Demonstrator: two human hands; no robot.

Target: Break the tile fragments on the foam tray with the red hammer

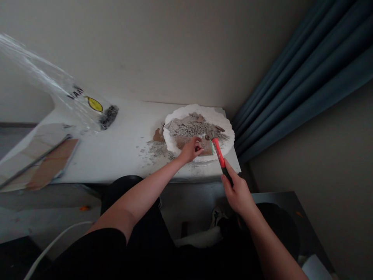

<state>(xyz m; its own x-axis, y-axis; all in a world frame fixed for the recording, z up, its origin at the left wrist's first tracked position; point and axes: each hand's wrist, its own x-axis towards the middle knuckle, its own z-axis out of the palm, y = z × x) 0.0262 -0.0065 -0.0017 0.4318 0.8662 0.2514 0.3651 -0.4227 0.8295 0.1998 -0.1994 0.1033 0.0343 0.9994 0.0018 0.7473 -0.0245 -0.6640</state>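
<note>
My right hand (238, 190) is wrapped round the black grip of a hammer (218, 149) with a red handle. The hammer's metal head is over the right part of a white, ragged-edged round slab (227, 116). Grey crumbs and broken pieces (189, 126) cover much of the slab's middle. My left hand (190, 150) is at the slab's near side, its fingers curled and pinched together; what they hold, if anything, is too small to make out. Beside those fingers lies a flat brown piece (206, 148) with a green edge, close below the hammer head.
The slab rests on a white table (125, 147) against the wall, with grey debris (157, 151) scattered left of it. Further left are a clear plastic bag (84, 105) with dark contents at its end and brown cardboard (54, 163). Blue curtains (297, 77) hang at right.
</note>
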